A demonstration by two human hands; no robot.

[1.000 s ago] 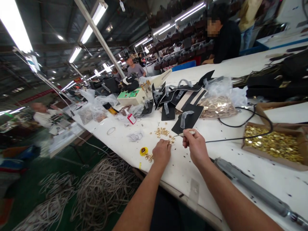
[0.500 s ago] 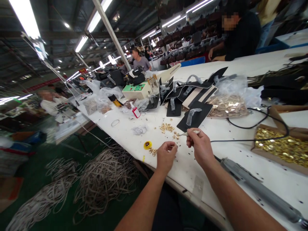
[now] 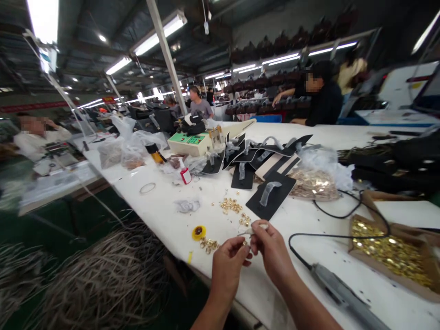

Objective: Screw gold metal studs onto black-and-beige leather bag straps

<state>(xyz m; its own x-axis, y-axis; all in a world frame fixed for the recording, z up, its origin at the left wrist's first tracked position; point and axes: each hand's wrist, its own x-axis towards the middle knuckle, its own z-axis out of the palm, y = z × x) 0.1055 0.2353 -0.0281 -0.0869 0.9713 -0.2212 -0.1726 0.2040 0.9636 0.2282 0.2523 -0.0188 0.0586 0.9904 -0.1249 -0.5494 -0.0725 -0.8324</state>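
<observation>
My left hand (image 3: 229, 262) is closed in a pinch, with a small gold metal fitting (image 3: 244, 243) just visible at its fingertips. Close beside it, my right hand (image 3: 271, 250) grips a slim pointed tool with a pale handle (image 3: 260, 226). The tool's thin tip reaches left above the fingers of my left hand; whether it touches the fitting I cannot tell. Loose gold fittings (image 3: 231, 205) lie in a scatter beyond my hands. More gold fittings (image 3: 208, 245) sit left of my left hand, beside a round yellow object with a dark centre (image 3: 198, 233).
Black panels with plastic-wrapped handles (image 3: 275, 196) are piled beyond my hands. To the right are a grey corded power tool (image 3: 338, 288) and a cardboard box of gold pieces (image 3: 392, 252). A red-labelled bottle (image 3: 185, 175) stands farther left. Co-workers sit across the tables.
My right hand has come in from the gold pieces to my left hand, bringing the tool tip over the left fingers. The view has tilted up and turned slightly right.
</observation>
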